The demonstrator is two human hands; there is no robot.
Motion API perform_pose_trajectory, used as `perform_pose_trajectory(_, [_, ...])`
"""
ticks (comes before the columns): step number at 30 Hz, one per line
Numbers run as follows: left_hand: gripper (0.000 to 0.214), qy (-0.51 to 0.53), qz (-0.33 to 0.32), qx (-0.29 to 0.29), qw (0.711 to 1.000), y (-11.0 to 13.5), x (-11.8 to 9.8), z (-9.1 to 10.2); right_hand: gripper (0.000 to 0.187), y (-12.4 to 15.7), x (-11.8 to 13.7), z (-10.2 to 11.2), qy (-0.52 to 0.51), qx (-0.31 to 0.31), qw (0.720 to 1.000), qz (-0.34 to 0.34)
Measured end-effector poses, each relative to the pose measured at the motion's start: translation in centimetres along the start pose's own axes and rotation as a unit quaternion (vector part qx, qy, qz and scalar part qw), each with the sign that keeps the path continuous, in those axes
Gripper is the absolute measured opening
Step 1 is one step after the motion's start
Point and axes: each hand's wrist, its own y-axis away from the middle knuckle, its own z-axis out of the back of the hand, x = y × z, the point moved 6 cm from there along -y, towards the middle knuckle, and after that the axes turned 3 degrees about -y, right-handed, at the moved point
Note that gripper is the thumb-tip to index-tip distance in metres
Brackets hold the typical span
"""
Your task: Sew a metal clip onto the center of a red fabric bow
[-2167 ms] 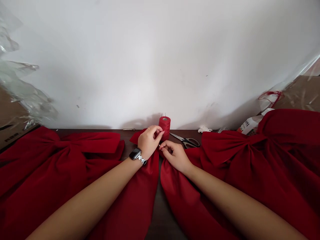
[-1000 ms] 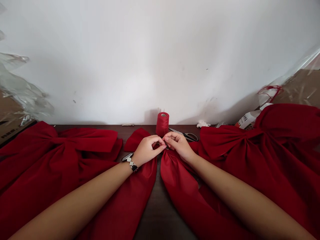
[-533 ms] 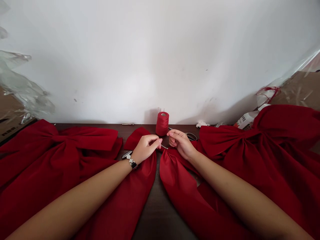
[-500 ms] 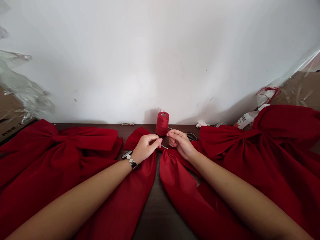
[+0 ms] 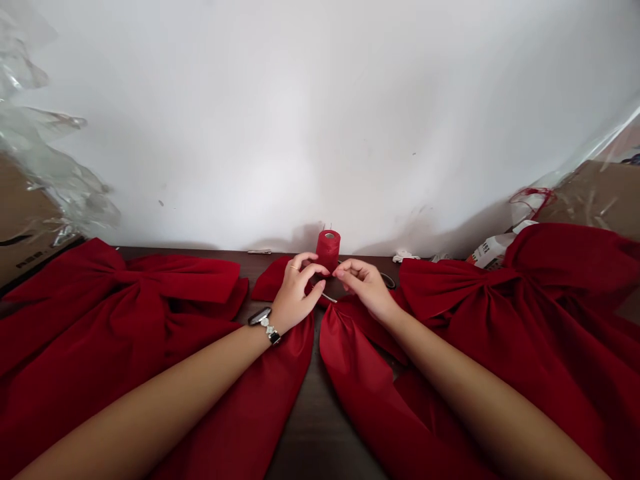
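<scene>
My left hand (image 5: 299,297), fingers bent and apart, reaches its index fingertip close to the tips of my right hand (image 5: 364,285). My right thumb and index finger are pinched together; whatever they hold is too small to make out. Just behind both hands stands a spool of red thread (image 5: 328,249) with thin pins or needles sticking up from its top. Under my left thumb lies a thin silvery metal piece (image 5: 329,298), at the gathered end of a red fabric strip (image 5: 345,340). Another red fabric tail (image 5: 270,393) hangs below my left wrist.
Large red fabric bows lie on the left (image 5: 135,280) and right (image 5: 500,283) of the dark table (image 5: 320,427). Scissors (image 5: 388,281) are partly hidden behind my right hand. A metal clip (image 5: 259,252) lies by the white wall (image 5: 250,133). Plastic-wrapped boxes (image 5: 30,220) stand at both sides.
My left hand has opened from a pinch, its fingers lifting toward my right fingertips. My right hand stays pinched. The view has tilted slightly upward.
</scene>
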Motion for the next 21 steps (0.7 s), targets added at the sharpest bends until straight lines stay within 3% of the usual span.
perform_pose_trajectory(3, [0.025,-0.084,-0.016,-0.001,0.996,-0.2,-0.1,-0.4,0.033,-0.4,2.3,1.0,0.042,-0.029,0.998,0.044])
perform_pose_trajectory(7, [0.041,-0.112,-0.035,0.089,0.989,-1.0,0.1,-1.8,0.031,-0.7,3.7,1.4,0.059,-0.035,0.996,0.061])
perform_pose_trajectory(9, [0.046,-0.112,-0.043,0.105,0.987,-1.3,0.2,-2.1,0.031,-0.7,3.9,1.3,0.055,-0.030,0.996,0.060])
perform_pose_trajectory(15, [0.048,-0.134,-0.043,0.096,0.985,-1.3,0.4,-2.3,0.027,-0.4,5.7,1.2,0.044,-0.056,0.993,0.093])
perform_pose_trajectory(21, [0.048,-0.157,-0.050,0.092,0.982,-1.2,0.5,-2.3,0.024,-1.4,7.3,1.4,0.061,-0.056,0.993,0.080])
